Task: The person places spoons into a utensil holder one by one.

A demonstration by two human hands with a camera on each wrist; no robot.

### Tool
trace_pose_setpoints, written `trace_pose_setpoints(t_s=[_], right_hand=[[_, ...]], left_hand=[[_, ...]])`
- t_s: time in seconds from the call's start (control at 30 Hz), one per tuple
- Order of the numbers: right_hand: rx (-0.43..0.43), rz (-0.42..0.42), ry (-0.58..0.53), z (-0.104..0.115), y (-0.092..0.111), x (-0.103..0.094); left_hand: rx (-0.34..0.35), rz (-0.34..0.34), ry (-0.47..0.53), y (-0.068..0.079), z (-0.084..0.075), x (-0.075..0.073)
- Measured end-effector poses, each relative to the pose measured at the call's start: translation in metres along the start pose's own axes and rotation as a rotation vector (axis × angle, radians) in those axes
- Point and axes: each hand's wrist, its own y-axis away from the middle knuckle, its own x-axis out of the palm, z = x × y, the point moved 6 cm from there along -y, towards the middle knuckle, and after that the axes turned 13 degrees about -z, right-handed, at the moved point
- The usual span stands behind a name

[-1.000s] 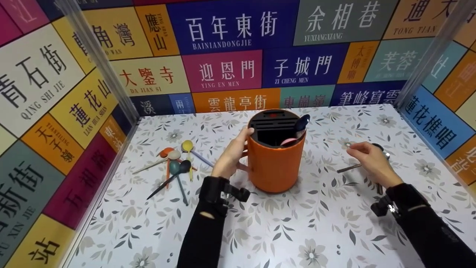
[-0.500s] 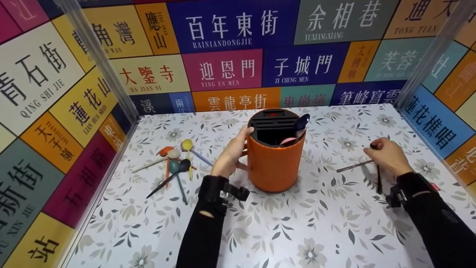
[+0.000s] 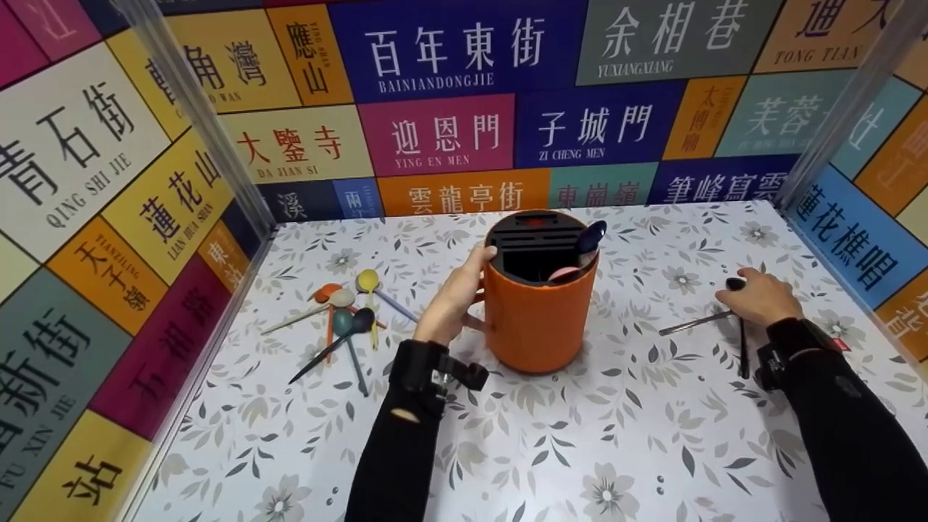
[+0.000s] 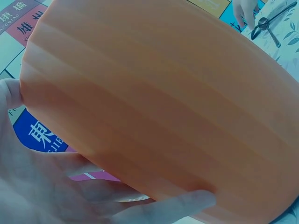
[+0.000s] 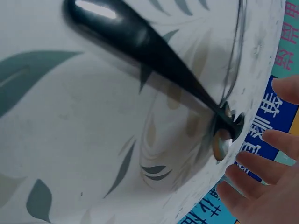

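An orange utensil holder (image 3: 540, 326) with a slotted black top stands upright in the head view. My left hand (image 3: 453, 297) grips its left side by the handle, thumb at the rim; the left wrist view has the fingers (image 4: 163, 205) against its wall. A navy spoon (image 3: 591, 235) and something pink (image 3: 562, 273) stick up from the holder's large compartment. To the right, my right hand (image 3: 765, 297) hovers over a black-handled spoon (image 5: 135, 42) and a silver-handled one (image 3: 694, 322), which lie crossed. Its fingers (image 5: 261, 165) are spread apart from the spoons in the right wrist view.
Left of the holder lies a loose pile of several coloured spoons, among them a yellow spoon (image 3: 367, 280), a teal spoon (image 3: 342, 322) and a black spoon (image 3: 362, 319). Patterned panels with Chinese lettering wall in the floral tabletop (image 3: 609, 449) at the back and sides.
My right hand has moved rightward and slightly farther back, over the heads of the crossed spoons, and its fingertips have parted. The left hand and the holder have stayed in place.
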Motion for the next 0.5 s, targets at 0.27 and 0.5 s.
trace_pose_setpoints(t_s=[0.27,0.5], right_hand=[[-0.003,-0.010,0.067,-0.011,-0.002,0.013],[-0.113,-0.187,0.122,0.001,-0.007,0.015]], left_hand=[[-0.009,0.004,-0.002,0.000,-0.001,0.001],[-0.003,-0.002,-0.004,0.000,-0.001,0.000]])
